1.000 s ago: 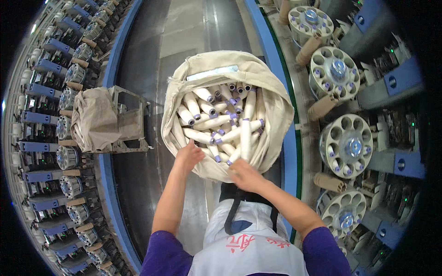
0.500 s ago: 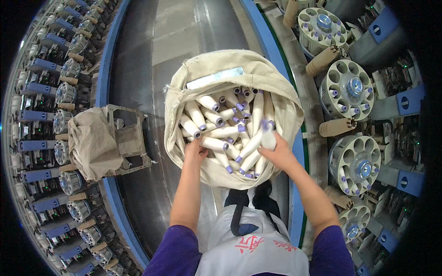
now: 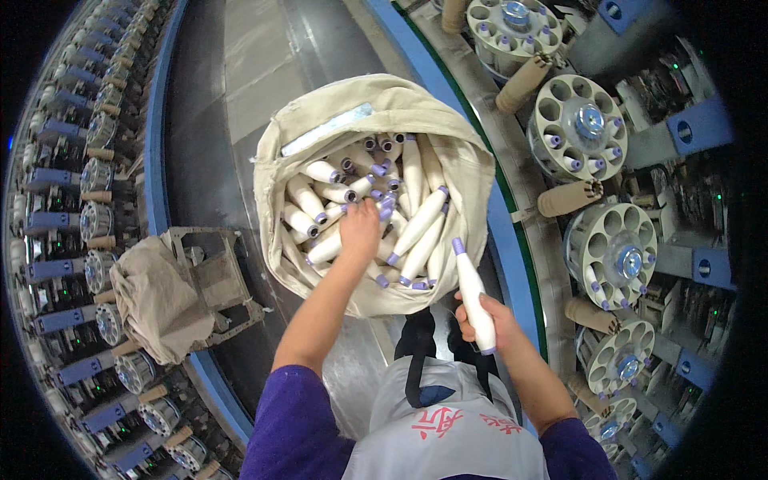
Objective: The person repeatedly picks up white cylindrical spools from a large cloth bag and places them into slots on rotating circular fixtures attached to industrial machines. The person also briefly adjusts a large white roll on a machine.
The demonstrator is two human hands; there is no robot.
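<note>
Right hand (image 3: 494, 320) wrapped round the lower part of one bobbin (image 3: 470, 280), its tip slanting up past the fingers; loose hold could let that smooth taper slip. Left hand (image 3: 360, 230) in the pile (image 3: 418, 228), finger closure hidden; tugging might drag neighbours out. Bobbins white, spindle-shaped, purple-ended. Around them, bag (image 3: 436, 120): coarse beige cloth, floppy.

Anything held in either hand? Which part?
Right hand: a white bobbin, grip on its lower half. Left hand: among other bobbins; hold can't be told.
</note>
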